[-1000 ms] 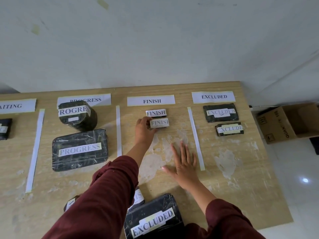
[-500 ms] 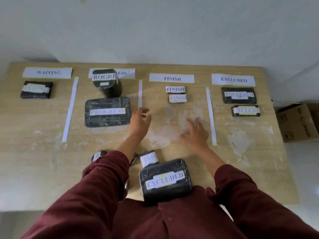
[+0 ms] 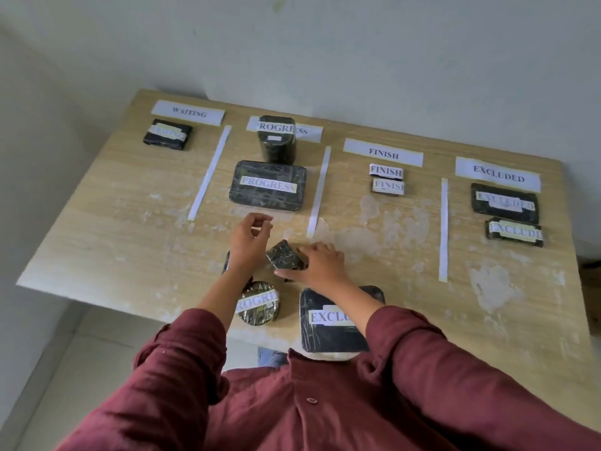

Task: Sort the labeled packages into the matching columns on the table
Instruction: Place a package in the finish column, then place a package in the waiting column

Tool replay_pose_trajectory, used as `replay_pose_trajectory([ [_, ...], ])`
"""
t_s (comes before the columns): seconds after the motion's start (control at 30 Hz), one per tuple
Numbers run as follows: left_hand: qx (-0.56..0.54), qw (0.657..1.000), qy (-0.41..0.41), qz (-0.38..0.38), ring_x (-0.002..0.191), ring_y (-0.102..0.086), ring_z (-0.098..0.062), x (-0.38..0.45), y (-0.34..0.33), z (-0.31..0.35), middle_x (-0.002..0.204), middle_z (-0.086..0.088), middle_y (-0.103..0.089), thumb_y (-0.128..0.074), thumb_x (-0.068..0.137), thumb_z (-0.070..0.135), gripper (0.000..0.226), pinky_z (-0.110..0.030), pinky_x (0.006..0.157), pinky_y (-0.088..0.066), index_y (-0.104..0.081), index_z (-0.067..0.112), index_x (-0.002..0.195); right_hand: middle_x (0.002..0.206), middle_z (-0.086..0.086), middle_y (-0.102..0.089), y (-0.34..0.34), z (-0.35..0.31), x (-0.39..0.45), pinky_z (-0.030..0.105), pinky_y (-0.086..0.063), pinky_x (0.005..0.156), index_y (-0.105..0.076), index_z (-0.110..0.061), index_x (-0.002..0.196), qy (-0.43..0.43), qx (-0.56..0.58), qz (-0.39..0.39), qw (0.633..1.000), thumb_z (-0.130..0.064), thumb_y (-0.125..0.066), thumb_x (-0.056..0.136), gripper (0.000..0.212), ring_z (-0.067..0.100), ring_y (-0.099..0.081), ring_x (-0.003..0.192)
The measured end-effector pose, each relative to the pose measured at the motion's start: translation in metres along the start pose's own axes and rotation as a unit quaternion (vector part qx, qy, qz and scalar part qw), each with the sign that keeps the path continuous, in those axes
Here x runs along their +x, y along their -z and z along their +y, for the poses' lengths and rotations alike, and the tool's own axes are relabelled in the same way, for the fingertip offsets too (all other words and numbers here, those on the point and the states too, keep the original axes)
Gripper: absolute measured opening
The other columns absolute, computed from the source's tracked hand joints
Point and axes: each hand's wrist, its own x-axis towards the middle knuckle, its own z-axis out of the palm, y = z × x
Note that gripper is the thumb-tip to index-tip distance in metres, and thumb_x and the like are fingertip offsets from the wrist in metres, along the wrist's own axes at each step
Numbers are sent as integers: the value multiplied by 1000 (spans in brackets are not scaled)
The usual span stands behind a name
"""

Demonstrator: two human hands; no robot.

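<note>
Step in hand looks like pickup of the next unsorted piece. Your right hand has fingers curled round a small black plastic-wrapped package, tilted up, label not visible. Left hand hovers just beside it, fingers loosely curled, holding nothing. Next: turn it to read the label, then pick the column. Round black wrapped package marked PROGRESS and large black EXCLUDED package wait below your wrists.
</note>
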Motion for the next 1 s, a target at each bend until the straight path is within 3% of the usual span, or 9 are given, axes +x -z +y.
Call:
replay_pose_trajectory([
  [0.1,-3,1000,9,19,83,-66,-23,-9,15,-6,93,-4,-67,-52,93,16,15,-30,68,-52,-64,14,102,136,8,-48,-14,-13,0,49,-29,105,-49,-25,132,-3,-42,19,999,-79,-55,69,84,31,-35,130],
  [0.2,1,999,28,18,86,-65,-22,-13,23,-12,96,-4,-68,-52,94,17,16,-22,63,-49,-64,12,103,125,1,-57,-18,-10,-5,42,-30,93,-42,-29,128,28,-10,64,998,-57,-71,70,70,27,-42,120],
  [0.33,-21,997,75,-3,92,-65,-23,-14,24,-19,98,-7,-67,-53,94,22,21,-31,75,-55,-65,9,105,119,1,-65,-5,-5,-13,40,-50,87,-41,-29,126,72,177,72,979,-26,-78,77,62,23,-62,106],
  [0.43,-52,986,146,-60,88,-63,-21,-11,16,-15,104,-10,-66,-53,94,36,39,-35,78,-54,-59,3,114,120,1,-65,13,-3,-21,33,-58,77,-47,-24,126,115,263,131,949,-13,-77,78,58,19,-67,99],
  [0.57,-260,934,197,-146,84,-64,-20,-8,2,8,96,-9,-65,-53,93,41,37,-27,78,-53,-63,6,102,124,2,-63,34,2,-22,37,-57,86,-54,-23,124,164,261,195,931,-2,-73,79,54,15,-63,108],
  [0.63,-360,895,201,-171,86,-63,-17,-4,-1,19,94,-8,-65,-53,94,33,27,-25,81,-51,-64,8,97,129,3,-56,41,6,-24,34,-52,97,-55,-23,127,190,269,200,923,-6,-77,77,57,13,-54,120],
  [0.73,-431,858,184,-211,100,-61,-15,4,-3,25,115,-8,-63,-46,98,19,23,-23,87,-54,-60,10,114,131,-3,-51,50,10,-31,24,-48,101,-54,-25,128,171,329,200,907,-28,-85,70,66,8,-51,124],
  [0.87,-450,844,169,-237,110,-59,-21,9,-7,30,125,-8,-60,-43,97,6,35,-26,93,-52,-49,11,132,118,-18,-59,55,17,-35,15,-48,94,-46,-23,133,120,397,216,884,-23,-85,70,75,-9,-57,111],
  [1.0,-452,842,164,-244,110,-60,-19,11,-13,32,125,-7,-61,-41,97,1,39,-27,96,-50,-46,9,134,122,-9,-62,57,22,-34,19,-44,100,-39,-27,137,111,391,234,883,-25,-86,69,83,-6,-55,117],
])
